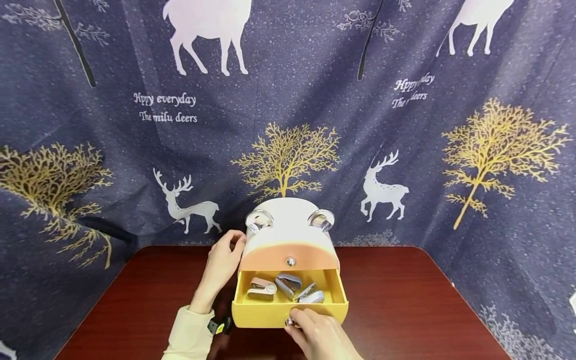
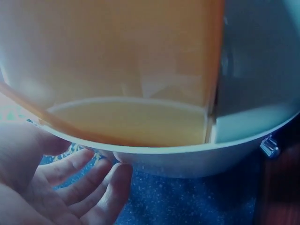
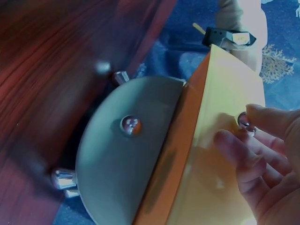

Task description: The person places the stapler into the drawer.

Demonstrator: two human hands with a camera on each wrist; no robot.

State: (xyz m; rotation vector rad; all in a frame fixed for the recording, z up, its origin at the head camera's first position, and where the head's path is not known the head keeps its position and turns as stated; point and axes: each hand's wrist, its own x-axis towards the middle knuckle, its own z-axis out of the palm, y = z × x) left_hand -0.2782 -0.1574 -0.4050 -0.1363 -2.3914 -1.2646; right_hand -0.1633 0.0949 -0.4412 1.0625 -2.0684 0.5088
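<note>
A small rounded white cabinet (image 1: 292,220) stands on the table with its yellow drawer (image 1: 261,316) pulled out. Inside that drawer lie three mini staplers: a pink and white one (image 1: 261,289), a grey-blue one (image 1: 288,285) and a light blue one (image 1: 311,295). My right hand (image 1: 320,334) pinches the drawer's round metal knob (image 3: 244,122) between thumb and fingers. At the cabinet's left side, my left hand (image 1: 226,257) rests against the outer wall. Its fingers (image 2: 115,187) are loosely bent near the wall's edge in the left wrist view.
Above the yellow drawer is a shut orange drawer (image 1: 270,258) with its own knob. A grey-green drawer front (image 3: 126,154) shows below in the right wrist view. The reddish-brown table (image 1: 396,300) ends at a dark blue patterned cloth (image 1: 297,100).
</note>
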